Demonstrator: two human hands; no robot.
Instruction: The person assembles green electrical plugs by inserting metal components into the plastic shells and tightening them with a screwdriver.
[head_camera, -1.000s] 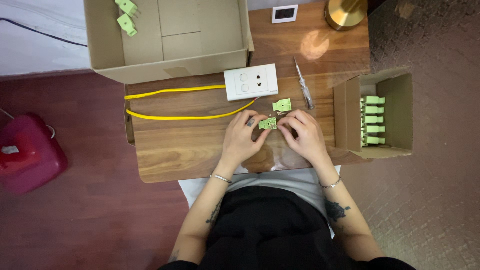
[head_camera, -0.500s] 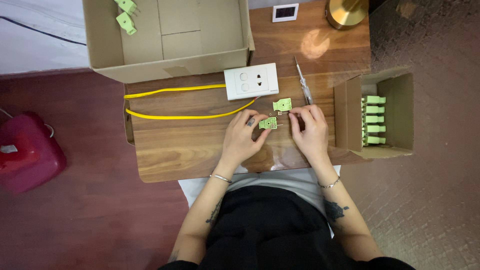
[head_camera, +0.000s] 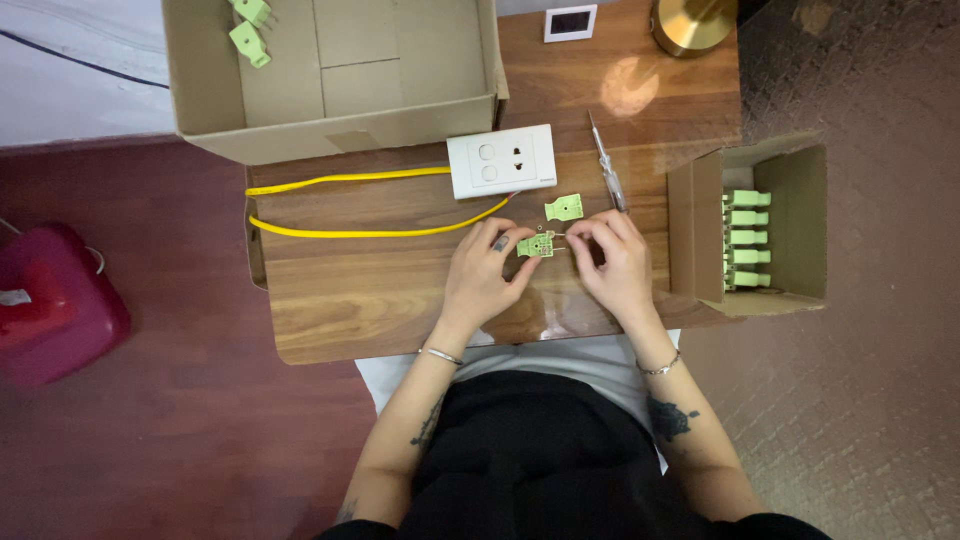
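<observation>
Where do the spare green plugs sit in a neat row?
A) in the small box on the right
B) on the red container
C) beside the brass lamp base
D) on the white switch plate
A: the row of green plugs stands inside the small cardboard box at the table's right edge.

Left of my left hand (head_camera: 485, 275) the table (head_camera: 350, 310) is bare up to the yellow cable (head_camera: 350, 205). Ahead, the white socket plate (head_camera: 502, 160), a green cover (head_camera: 564, 207) and the screwdriver (head_camera: 608, 175) block the way. Right of my right hand (head_camera: 615, 262), the small box (head_camera: 750, 240) stands near.
</observation>
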